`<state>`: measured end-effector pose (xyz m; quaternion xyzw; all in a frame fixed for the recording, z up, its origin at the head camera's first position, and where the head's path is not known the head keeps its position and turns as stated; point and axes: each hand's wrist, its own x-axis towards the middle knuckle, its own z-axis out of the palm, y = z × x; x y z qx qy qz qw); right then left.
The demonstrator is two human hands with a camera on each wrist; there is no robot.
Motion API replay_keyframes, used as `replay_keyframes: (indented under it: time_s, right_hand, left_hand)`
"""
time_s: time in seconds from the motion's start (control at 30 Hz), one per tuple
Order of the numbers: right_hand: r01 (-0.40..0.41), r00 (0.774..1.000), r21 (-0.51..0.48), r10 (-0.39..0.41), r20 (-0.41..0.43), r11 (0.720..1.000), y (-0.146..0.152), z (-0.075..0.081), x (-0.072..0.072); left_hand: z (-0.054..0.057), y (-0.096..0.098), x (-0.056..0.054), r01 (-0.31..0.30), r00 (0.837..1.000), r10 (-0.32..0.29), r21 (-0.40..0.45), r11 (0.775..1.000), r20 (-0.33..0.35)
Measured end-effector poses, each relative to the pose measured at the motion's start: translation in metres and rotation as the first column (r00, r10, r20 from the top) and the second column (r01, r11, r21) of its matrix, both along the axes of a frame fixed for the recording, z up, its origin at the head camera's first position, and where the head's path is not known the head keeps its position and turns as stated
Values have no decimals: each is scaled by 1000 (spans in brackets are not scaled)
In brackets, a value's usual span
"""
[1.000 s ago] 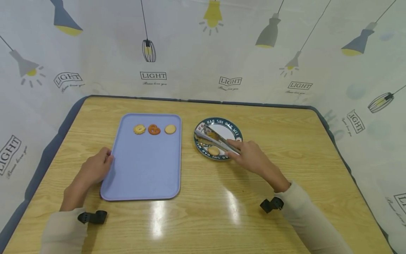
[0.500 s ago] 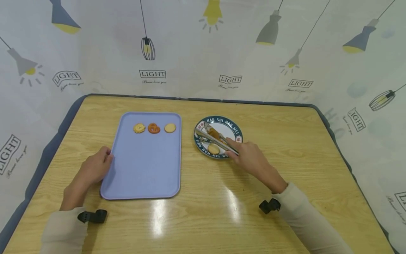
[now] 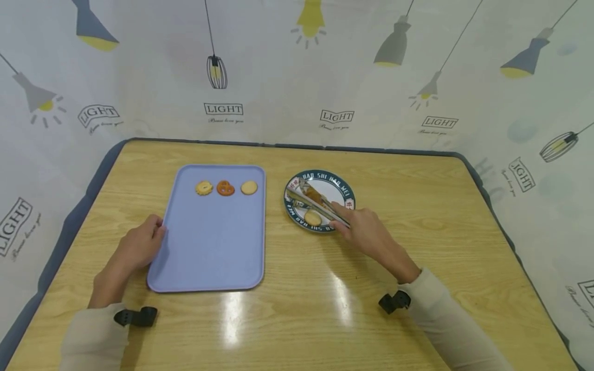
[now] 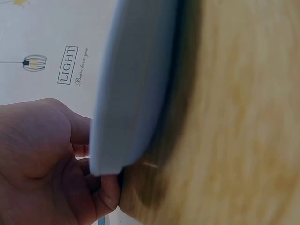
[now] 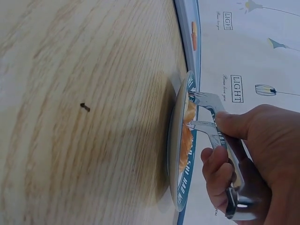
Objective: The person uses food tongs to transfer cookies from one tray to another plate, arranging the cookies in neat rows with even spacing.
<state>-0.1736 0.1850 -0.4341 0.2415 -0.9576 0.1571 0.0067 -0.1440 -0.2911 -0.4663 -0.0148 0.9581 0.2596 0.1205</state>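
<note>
My left hand grips the left rim of a lavender tray, its fingers curled under the edge in the left wrist view. Along the tray's far end lie a scalloped cookie, a pretzel-shaped cookie and a round cookie. In my right hand are metal tongs, their spread tips down over a green-rimmed plate. An orange-brown piece shows between the tong arms. Nearer me on the plate is another round cookie. The tongs partly hide what lies there.
Everything stands on a light wooden table with a dark padded edge. A pale curtain printed with lamps hangs behind it. A strip of bare wood separates tray and plate.
The tongs have shifted and tilted slightly over the plate, so the orange-brown piece shows more plainly between their arms. My left hand and the tray have stayed put.
</note>
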Motion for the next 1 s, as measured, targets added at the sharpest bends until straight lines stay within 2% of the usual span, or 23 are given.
replay_keyframes:
  time_s: [0.13,0.4,0.6,0.7,1.0]
  right_hand:
    - [2,1000,-13,-1,18,1000,0,1,-2]
    - [96,985,-164,-69,161,982,2,2,-10]
    - [86,980,-233,-40,196,969,-9,7,-14]
    - [65,980,-248,-15,199,967,-22,10,-15]
    - [-42,990,-220,70,119,975,-75,12,-19]
  left_hand:
    - [1,0,0,1,1000,-1,0,1000,2]
    - [2,1,0,2,1000,-2,5,1000,-3]
    - [3,2,0,0,1000,0,10,1000,-6]
    - [2,1,0,1,1000,-1,10,1000,-8]
    - [-1,0,-1,-5,1000,5,11,1000,11]
